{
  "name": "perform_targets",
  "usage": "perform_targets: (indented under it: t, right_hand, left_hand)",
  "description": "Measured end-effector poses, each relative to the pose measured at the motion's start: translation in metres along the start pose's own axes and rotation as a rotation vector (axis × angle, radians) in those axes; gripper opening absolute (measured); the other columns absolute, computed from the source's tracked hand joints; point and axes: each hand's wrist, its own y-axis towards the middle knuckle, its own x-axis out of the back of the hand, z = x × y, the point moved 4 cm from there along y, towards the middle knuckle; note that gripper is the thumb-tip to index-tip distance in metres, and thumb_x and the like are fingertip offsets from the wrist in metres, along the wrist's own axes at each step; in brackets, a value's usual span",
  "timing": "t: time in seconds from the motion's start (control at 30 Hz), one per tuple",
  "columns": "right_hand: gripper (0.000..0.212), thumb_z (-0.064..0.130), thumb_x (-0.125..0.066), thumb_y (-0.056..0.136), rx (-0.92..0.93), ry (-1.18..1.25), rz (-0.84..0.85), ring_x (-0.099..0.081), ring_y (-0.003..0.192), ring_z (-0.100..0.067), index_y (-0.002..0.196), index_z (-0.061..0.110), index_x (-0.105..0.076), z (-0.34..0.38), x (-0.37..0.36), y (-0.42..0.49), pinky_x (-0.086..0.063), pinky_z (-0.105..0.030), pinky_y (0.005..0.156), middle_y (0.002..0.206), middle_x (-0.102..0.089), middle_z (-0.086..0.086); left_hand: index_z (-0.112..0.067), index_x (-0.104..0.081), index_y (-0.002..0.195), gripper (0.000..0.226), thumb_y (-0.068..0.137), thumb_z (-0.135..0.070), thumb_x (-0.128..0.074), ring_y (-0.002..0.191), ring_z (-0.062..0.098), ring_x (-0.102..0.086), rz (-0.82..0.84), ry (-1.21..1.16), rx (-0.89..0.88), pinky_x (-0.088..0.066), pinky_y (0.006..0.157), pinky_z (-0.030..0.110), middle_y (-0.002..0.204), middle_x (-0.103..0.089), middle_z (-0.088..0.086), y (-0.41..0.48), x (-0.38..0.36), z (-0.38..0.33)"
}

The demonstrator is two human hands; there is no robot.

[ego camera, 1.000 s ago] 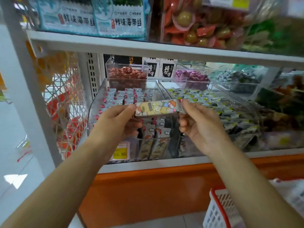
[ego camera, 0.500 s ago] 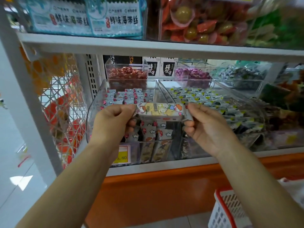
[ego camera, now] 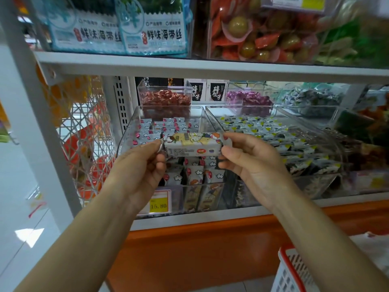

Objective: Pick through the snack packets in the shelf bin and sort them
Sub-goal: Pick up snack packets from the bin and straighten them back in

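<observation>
A long snack packet (ego camera: 192, 144) with a cartoon print, yellow on top and white on its side, is held level in front of a clear shelf bin (ego camera: 130, 127). My left hand (ego camera: 143, 163) pinches its left end and my right hand (ego camera: 250, 159) pinches its right end. The bin holds several like packets (ego camera: 168, 127), lying in rows at the back and standing upright at the front.
A second clear bin (ego camera: 311, 114) to the right holds several dark and yellow packets. Smaller bins with red and purple sweets stand behind. A yellow price tag (ego camera: 158, 204) reads 15.80. A white and red basket (ego camera: 292, 270) sits at the lower right. A shelf board (ego camera: 210, 68) runs overhead.
Both hands have tilted the packet, so its white side now faces me. The hands and packet stay in front of the bin.
</observation>
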Motion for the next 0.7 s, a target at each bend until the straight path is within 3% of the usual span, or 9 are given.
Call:
perform_targets:
  t: [0.1,0.2,0.3,0.5,0.7]
  right_hand:
    - [0.037,0.02,-0.069,0.067,0.035,-0.039,-0.048,-0.068,0.074,-0.017,0.103,0.012,-0.067,0.0,-0.001,-0.001,-0.054,-0.022,0.066,0.095,-0.069,-0.012]
    - [0.018,0.014,-0.065,0.079,0.051,-0.007,-0.107,-0.068,0.071,-0.015,0.096,0.01,-0.068,0.0,0.0,0.0,-0.054,-0.021,0.062,0.083,-0.072,-0.006]
    - [0.009,0.011,-0.06,0.087,0.063,-0.007,-0.161,-0.068,0.069,-0.016,0.088,0.01,-0.069,0.0,0.001,-0.001,-0.055,-0.022,0.06,0.08,-0.072,-0.006]
    - [0.009,0.01,-0.06,0.088,0.06,-0.002,-0.237,-0.067,0.059,-0.017,0.082,0.008,-0.067,0.002,0.006,-0.001,-0.054,-0.021,0.053,0.071,-0.072,-0.007]
    - [0.015,0.014,-0.059,0.089,0.048,0.03,-0.239,-0.065,0.053,-0.015,0.079,0.004,-0.065,0.001,0.008,-0.001,-0.053,-0.021,0.05,0.065,-0.07,-0.007]
  left_hand:
    - [-0.008,-0.064,0.085,0.012,0.092,-0.011,-0.054,0.044,0.004,-0.052,0.026,0.077,-0.061,-0.044,0.042,0.013,0.051,-0.055,-0.002,-0.002,-0.001,-0.002]
    - [-0.008,-0.069,0.09,0.018,0.09,-0.021,-0.056,0.052,0.007,-0.059,0.11,0.172,-0.122,-0.05,0.051,0.016,0.06,-0.061,0.001,-0.005,-0.005,-0.002]
    - [-0.007,-0.069,0.089,0.031,0.073,-0.033,-0.063,0.07,0.009,-0.067,0.23,0.286,-0.162,-0.053,0.063,0.017,0.077,-0.072,0.004,-0.009,-0.011,-0.002]
    - [-0.01,-0.066,0.092,0.034,0.06,-0.02,-0.067,0.078,0.016,-0.071,0.218,0.419,-0.28,-0.053,0.064,0.015,0.086,-0.071,0.008,-0.012,-0.012,-0.009]
    - [-0.004,-0.062,0.089,0.014,0.076,-0.005,-0.064,0.08,0.017,-0.071,0.248,0.431,-0.339,-0.053,0.065,0.015,0.084,-0.073,0.007,-0.013,-0.013,-0.009]
